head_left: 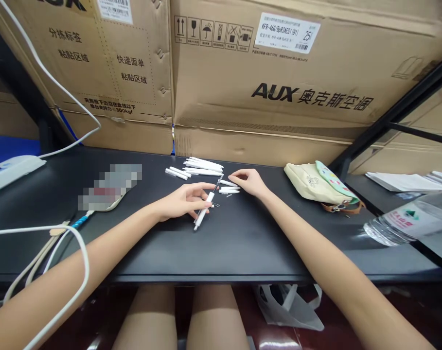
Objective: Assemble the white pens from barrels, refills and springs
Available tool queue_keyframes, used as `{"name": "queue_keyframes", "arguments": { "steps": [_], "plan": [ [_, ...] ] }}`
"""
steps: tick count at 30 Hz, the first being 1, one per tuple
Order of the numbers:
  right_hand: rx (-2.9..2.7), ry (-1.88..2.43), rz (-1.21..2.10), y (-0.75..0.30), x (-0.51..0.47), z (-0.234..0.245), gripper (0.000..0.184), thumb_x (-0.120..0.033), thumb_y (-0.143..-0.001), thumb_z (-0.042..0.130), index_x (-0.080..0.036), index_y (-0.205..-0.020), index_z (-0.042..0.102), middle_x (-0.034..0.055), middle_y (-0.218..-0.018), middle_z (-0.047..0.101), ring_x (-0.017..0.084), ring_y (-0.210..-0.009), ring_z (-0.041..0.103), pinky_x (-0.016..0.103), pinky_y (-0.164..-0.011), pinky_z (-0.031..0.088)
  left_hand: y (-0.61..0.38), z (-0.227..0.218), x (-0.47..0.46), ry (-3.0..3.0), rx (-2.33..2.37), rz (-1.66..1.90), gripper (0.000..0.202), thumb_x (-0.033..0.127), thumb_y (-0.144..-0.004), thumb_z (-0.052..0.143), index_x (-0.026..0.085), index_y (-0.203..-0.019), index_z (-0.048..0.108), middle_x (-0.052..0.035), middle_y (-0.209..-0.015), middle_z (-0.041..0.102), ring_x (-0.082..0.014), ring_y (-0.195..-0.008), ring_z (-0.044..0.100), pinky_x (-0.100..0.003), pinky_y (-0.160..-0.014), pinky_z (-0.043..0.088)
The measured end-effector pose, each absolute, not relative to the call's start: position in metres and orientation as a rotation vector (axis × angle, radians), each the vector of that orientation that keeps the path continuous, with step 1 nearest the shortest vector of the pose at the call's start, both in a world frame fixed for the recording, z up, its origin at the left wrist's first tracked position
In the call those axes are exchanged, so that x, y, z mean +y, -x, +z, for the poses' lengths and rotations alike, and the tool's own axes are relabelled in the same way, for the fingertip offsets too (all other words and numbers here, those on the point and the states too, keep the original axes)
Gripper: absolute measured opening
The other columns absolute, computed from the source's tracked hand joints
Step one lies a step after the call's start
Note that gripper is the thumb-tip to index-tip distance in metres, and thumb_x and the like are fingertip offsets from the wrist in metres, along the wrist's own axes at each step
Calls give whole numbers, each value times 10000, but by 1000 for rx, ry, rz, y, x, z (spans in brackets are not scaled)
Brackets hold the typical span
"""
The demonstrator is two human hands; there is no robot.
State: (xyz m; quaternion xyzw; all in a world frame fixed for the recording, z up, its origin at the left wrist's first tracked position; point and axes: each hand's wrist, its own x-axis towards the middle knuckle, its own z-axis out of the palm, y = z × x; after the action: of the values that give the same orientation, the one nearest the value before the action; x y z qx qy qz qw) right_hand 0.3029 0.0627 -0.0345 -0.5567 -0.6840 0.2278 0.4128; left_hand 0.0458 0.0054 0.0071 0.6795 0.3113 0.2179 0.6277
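My left hand (182, 200) is closed on a white pen (205, 208) with its thin refill tip pointing away from me, held just above the black table (242, 243). My right hand (248, 181) rests on the table with its fingers reaching down to small white pen parts (228, 188) lying beside the pen tip. Whether it pinches one is unclear. A pile of white pen barrels (201, 166) lies farther back, near the cardboard boxes.
Large cardboard boxes (279, 78) wall off the back of the table. A cream pouch (321, 183) lies at the right, a clear water bottle (406, 221) at the far right. White cables (73, 243) cross the left side near a blurred card.
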Motion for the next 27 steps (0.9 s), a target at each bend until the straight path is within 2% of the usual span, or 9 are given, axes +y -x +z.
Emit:
{"name": "queue_keyframes", "arguments": {
  "steps": [3,6,9,13,15,17,20,27],
  "plan": [
    [-1789,1387,572,-304,64,-35,297,-442,-617,716,-172,-739,722,63,-816,703,191,-738,616,331,-721,478,-46,7,5,-1555,720,492,561,337,-756,673,206,-1265,478,-39,-915,534,-184,-842,603,-248,-577,516],
    [-1765,1332,544,-304,65,-35,262,-434,-613,719,-176,-656,697,76,-887,692,196,-785,622,344,-747,485,-47,7,6,-1551,726,486,561,324,-758,672,207,-1270,475,-40,-921,534,-182,-844,603,-246,-580,517],
    [-1602,1266,589,-301,62,-29,310,-470,-641,700,-165,-681,657,71,-830,683,162,-703,618,326,-704,502,-47,8,6,-1546,725,485,567,326,-758,670,207,-1276,471,-43,-921,534,-189,-853,601,-251,-586,521],
    [-1364,1145,784,-294,48,-13,333,-463,-626,729,-172,-747,621,21,-691,651,118,-575,582,264,-567,494,-47,9,5,-1541,725,478,554,323,-756,670,208,-1264,482,-41,-909,536,-198,-863,601,-246,-584,516],
    [-1279,1060,866,-288,40,-6,319,-410,-575,778,-181,-729,617,11,-741,654,119,-654,610,245,-604,504,-48,9,4,-1543,721,472,553,326,-756,670,211,-1263,484,-39,-900,540,-196,-857,599,-248,-585,515],
    [-1221,992,954,-281,32,-1,316,-386,-563,792,-189,-739,617,12,-838,670,127,-765,635,253,-705,522,-48,9,4,-1546,721,467,561,331,-752,673,213,-1267,483,-37,-899,544,-189,-846,599,-255,-589,516],
    [-1175,952,1108,-270,24,1,333,-428,-615,768,-194,-769,587,23,-866,693,132,-774,655,277,-752,539,-47,9,4,-1553,727,458,574,338,-742,684,213,-1267,486,-33,-903,541,-186,-841,604,-262,-591,516],
    [-1188,984,1231,-252,13,-2,354,-505,-766,644,-206,-776,455,26,-751,709,124,-591,664,247,-605,555,-47,5,5,-1567,721,393,558,358,-757,671,219,-1263,483,-28,-895,527,-203,-863,610,-263,-596,523]
  ]
}}
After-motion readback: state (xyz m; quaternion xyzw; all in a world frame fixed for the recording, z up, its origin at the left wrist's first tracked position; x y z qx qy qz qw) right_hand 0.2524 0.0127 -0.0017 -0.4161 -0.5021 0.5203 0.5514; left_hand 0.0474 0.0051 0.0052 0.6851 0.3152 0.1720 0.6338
